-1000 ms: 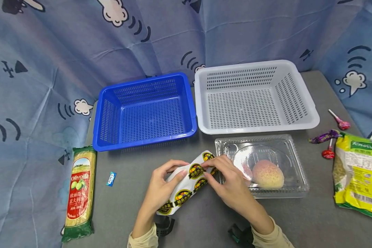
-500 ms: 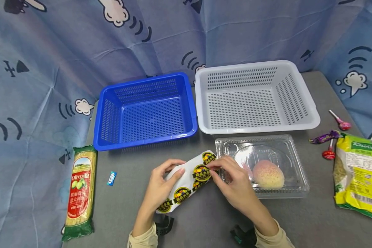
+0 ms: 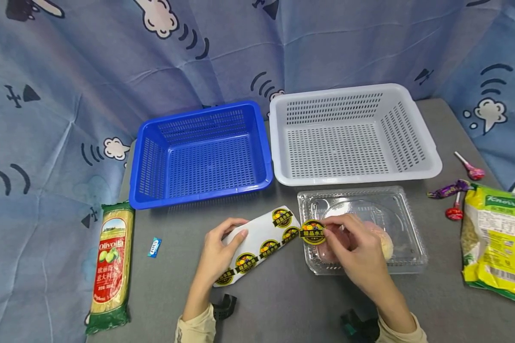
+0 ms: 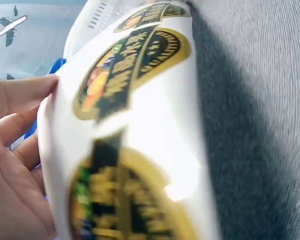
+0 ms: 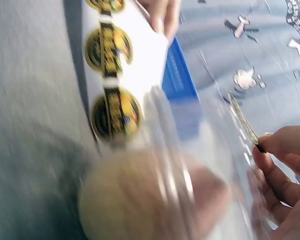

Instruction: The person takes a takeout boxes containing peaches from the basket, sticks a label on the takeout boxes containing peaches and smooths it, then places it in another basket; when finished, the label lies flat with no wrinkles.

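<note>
My left hand (image 3: 218,255) grips the left edge of a white sticker sheet (image 3: 253,232), thumb on top; the sheet carries several round black-and-gold labels with fruit pictures. Between thumb and forefinger my right hand (image 3: 362,252) pinches one round sticker (image 3: 313,232), off the sheet. In the right wrist view this sticker (image 5: 244,120) appears nearly edge-on. The sticker and right hand are above the left part of a closed clear plastic box (image 3: 405,228). Inside the box lie peaches; one peach (image 3: 386,242) is partly hidden by the hand.
Behind stand a blue basket (image 3: 201,195) and a white basket (image 3: 352,181). A spaghetti pack (image 3: 109,267) and a small blue-wrapped candy (image 3: 154,247) lie left. On the right are two lollipops (image 3: 476,173), a purple-wrapped candy (image 3: 448,190) and a yellow Knorr bag (image 3: 498,243).
The right hand has peeled a round sticker from the sheet and moved right with it, over the box. The left hand and sheet have shifted slightly left, and the sheet lies flatter.
</note>
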Available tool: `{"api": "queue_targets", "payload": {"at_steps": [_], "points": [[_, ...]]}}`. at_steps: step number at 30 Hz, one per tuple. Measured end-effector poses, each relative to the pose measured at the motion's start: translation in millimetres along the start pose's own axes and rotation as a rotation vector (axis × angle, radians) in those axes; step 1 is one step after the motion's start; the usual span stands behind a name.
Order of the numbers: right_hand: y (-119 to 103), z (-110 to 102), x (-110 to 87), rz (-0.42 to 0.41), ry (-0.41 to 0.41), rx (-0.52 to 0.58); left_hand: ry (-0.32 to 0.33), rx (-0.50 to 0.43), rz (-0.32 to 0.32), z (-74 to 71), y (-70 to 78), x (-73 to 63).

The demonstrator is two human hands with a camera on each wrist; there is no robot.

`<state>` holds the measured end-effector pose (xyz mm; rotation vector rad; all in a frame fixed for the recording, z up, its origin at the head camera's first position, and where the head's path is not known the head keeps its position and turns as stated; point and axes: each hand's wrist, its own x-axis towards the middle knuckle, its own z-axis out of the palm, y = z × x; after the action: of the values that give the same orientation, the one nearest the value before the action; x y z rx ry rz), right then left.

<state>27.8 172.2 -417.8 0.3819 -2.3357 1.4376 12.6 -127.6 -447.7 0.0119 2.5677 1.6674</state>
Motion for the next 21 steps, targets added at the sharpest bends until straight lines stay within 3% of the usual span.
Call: {"api": "queue_targets", "payload": {"at_steps": [9,16,21], "points": [[15.1,-33.3,0.7,0.079,0.107,-0.080,0.073,0.274,0.020,-3.9,-15.5,8.7],[19.8,-47.3,2.1,0.109,0.135,-0.159,0.049,0.316,0.007,-6.4,-23.3,15.1],[20.0,-53.9,1.9,0.160,0.104,-0.206,0.035,0.351,0.009,-8.0,-25.6,19.5]]}}
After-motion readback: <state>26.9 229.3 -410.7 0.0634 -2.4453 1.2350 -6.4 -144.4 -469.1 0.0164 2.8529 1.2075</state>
